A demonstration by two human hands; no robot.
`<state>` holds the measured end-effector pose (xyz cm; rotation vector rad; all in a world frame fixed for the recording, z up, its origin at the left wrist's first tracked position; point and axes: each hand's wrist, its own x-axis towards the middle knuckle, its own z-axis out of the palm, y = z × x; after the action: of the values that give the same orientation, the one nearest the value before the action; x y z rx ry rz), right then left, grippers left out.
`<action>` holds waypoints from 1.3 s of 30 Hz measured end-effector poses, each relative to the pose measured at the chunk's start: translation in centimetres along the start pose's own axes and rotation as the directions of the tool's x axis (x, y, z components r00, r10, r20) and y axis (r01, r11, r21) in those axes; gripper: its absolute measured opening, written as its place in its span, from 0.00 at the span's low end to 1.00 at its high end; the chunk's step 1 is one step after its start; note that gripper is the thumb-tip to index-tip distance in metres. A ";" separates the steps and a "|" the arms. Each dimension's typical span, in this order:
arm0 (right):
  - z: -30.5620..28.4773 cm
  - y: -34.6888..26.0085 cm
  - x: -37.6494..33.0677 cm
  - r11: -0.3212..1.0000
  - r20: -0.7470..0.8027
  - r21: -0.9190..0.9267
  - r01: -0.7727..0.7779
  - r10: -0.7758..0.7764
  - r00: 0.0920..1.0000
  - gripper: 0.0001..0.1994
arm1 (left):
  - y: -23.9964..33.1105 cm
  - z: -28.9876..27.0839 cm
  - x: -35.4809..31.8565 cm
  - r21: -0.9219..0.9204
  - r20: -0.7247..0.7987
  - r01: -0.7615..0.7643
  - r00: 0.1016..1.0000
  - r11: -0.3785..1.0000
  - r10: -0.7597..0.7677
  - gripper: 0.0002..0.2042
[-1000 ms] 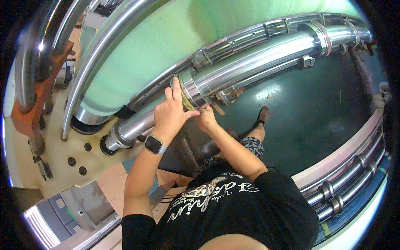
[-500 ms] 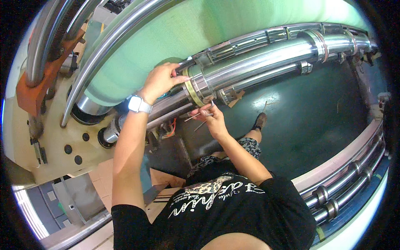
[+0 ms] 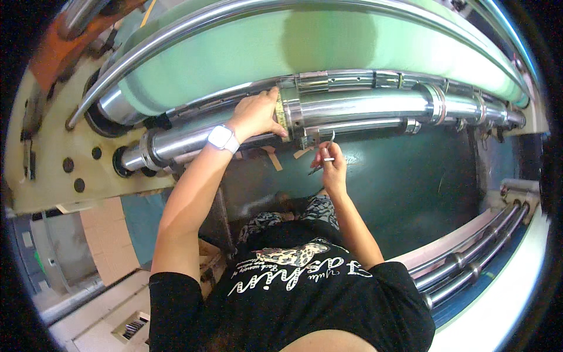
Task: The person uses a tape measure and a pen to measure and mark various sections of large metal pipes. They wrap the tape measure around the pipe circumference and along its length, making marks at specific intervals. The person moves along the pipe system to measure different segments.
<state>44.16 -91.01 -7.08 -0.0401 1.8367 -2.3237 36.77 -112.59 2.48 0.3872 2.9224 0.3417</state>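
Observation:
My left hand [image 3: 256, 115], with a pale watch on its wrist, is curled over the upper side of a steel shaft [image 3: 205, 132]. Its fingertips and thumb grip a yellow, brass-coloured ring [image 3: 281, 114]. Against that ring's right side sits a wider steel collar [image 3: 292, 111]. Below and right of the collar, my right hand [image 3: 333, 170] is closed on a thin metal hex key [image 3: 333, 138], whose tip points up. Something short and white crosses the fingers, too small to name. A small metal block [image 3: 309, 138] hangs under the collar, near the key.
Behind the shaft lies a large pale green roll [image 3: 234, 58] with a curved steel bar [image 3: 193, 29] before it. More collars [image 3: 433, 104] sit farther right. At left stands a beige side plate [image 3: 47, 158]. Steel rollers [image 3: 469, 261] lie at lower right, above a dark green floor [image 3: 410, 188].
The view has turned, so the shaft lies flatter. My left hand has spread farther round the ring. My right hand has moved right of the collar, still holding the hex key.

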 end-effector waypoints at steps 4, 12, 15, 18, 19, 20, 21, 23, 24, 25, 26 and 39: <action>-1.3 -0.9 0.9 0.996 0.000 -0.088 -0.003 0.003 1.000 0.06 | 1.8 0.8 0.5 -0.036 -0.026 0.021 0.999 0.999 -0.022 0.50; -3.7 -4.5 2.0 0.993 0.034 -0.107 0.050 -0.047 0.998 0.06 | 4.4 1.5 0.7 -0.029 -0.079 0.054 0.995 0.998 -0.056 0.50; -5.8 -5.3 2.3 0.982 0.099 -0.188 0.016 0.003 0.995 0.06 | 4.4 1.5 0.6 -0.022 -0.091 0.071 0.993 0.997 -0.073 0.49; -8.6 -5.9 2.6 0.936 0.121 -0.347 0.055 -0.014 0.993 0.05 | 5.5 2.1 -0.4 -0.133 -0.222 0.118 0.964 0.984 -0.145 0.46; -9.2 -6.0 2.5 0.910 0.136 -0.404 0.096 -0.044 0.990 0.06 | 6.2 2.2 -1.3 -0.173 -0.267 0.138 0.947 0.975 -0.181 0.45; -9.8 -6.3 2.2 0.921 0.141 -0.387 0.043 0.013 0.990 0.06 | 7.7 2.2 -2.7 -0.316 -0.329 0.132 0.914 0.940 -0.239 0.44; -9.8 -6.9 1.8 0.893 0.167 -0.449 -0.007 0.092 0.982 0.06 | 8.9 2.7 -4.1 -0.432 -0.258 0.194 0.909 0.881 -0.327 0.43; -8.3 -8.5 0.5 0.842 0.273 -0.517 -0.152 0.331 0.903 0.07 | 11.3 5.7 -6.7 -0.712 -0.033 0.160 0.965 0.683 -0.260 0.42; -7.9 -8.0 0.0 0.843 0.423 -0.532 -0.079 0.346 0.838 0.09 | 12.5 8.0 -7.0 -0.816 0.038 0.110 0.990 0.568 -0.136 0.46; -7.6 -7.4 -0.4 0.846 0.561 -0.534 -0.003 0.357 0.747 0.12 | 14.3 9.1 -7.1 -0.887 -0.005 0.021 0.998 0.462 -0.056 0.46; -7.1 -7.2 -0.7 0.852 0.635 -0.524 0.021 0.374 0.676 0.15 | 15.1 10.3 -7.0 -0.875 -0.024 0.030 0.994 0.484 -0.104 0.45; -11.6 -6.6 1.4 0.908 0.359 -0.303 -0.288 0.389 0.849 0.05 | 12.0 10.6 -6.7 -0.911 0.162 0.173 0.985 0.374 -0.062 0.30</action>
<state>40.45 -78.59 -3.62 -0.2032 1.7241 -1.6883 48.09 -101.02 -3.75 -0.0126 2.1024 1.7504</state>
